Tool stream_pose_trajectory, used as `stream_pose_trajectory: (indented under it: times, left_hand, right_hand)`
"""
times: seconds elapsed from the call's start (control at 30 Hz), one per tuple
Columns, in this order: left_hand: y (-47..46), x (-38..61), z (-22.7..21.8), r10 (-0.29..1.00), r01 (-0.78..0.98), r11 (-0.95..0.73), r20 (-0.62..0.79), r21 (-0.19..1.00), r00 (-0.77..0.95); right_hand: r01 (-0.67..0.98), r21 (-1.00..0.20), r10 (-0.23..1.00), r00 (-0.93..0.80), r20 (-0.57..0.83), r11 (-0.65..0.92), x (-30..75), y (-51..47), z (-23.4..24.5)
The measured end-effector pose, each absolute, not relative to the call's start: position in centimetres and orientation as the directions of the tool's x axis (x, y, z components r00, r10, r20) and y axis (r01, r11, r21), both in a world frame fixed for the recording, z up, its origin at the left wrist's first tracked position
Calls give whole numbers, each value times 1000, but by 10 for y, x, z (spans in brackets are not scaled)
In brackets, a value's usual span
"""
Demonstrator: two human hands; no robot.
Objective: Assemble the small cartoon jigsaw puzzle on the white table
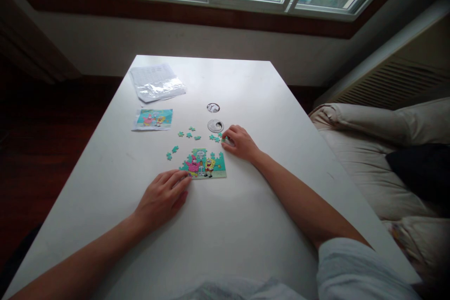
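Head view: from where I'm standing, the part-built puzzle [206, 165] is lying flat on the white surface [246, 225], approx. in front of the person, long axis running L–R, near edge facing the body. Its top edge is showing gaps. The R hand [239, 143] is sitting just beyond its far R corner, so the puzzle is lying toward the body and to the L of that hand. The L hand [163, 194] is the nearer one, its fingertips touching the near L corner, palm down, fingers loosely extended and close together. R hand: forearm reaching in diagonally from the R, fingers curling toward the thumb beside a few loose pieces [217, 139]; can't tell if it's pinching one. Other loose bits, incl. a pair [169, 155], are lying L of the puzzle.
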State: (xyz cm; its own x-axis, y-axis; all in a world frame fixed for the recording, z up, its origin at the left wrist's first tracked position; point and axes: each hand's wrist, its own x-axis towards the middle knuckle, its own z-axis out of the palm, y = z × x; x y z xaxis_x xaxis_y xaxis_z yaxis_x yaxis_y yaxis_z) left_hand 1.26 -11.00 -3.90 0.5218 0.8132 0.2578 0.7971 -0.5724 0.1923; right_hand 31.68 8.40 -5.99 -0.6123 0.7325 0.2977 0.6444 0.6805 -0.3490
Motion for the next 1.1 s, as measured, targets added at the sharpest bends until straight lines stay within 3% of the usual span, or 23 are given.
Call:
stream_pose_trajectory:
  times: [1.1]
  left_hand:
    - [-108, 12, -39, 811, 798, -575, 254, 179, 527]
  right_hand:
    - [635, -377, 738, -561, 375, 674, 313, 83, -64]
